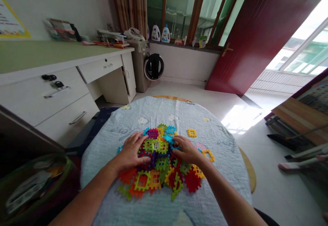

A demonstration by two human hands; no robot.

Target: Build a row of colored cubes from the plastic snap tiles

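Observation:
A heap of colourful plastic interlocking tiles point(162, 164) with toothed edges lies on a round table. My left hand point(133, 151) rests against the heap's left side, thumb and fingers apart, touching the tiles. On the right side, my right hand point(187, 149) lies over blue and dark tiles with its fingers spread. Between the hands is a lime green tile point(155, 145) with a pale window-like insert. Nearer to me lie a red tile point(192, 181) and a yellow-green square frame tile point(142, 181). What lies under my fingers is partly hidden.
A light blue cloth point(115, 205) covers the table. Loose yellow tiles point(191, 132) lie to the right of the heap. A basket point(65, 171) stands at lower left. Beyond are a white desk point(61, 93), a washing machine point(140, 65) and a red door point(246, 38).

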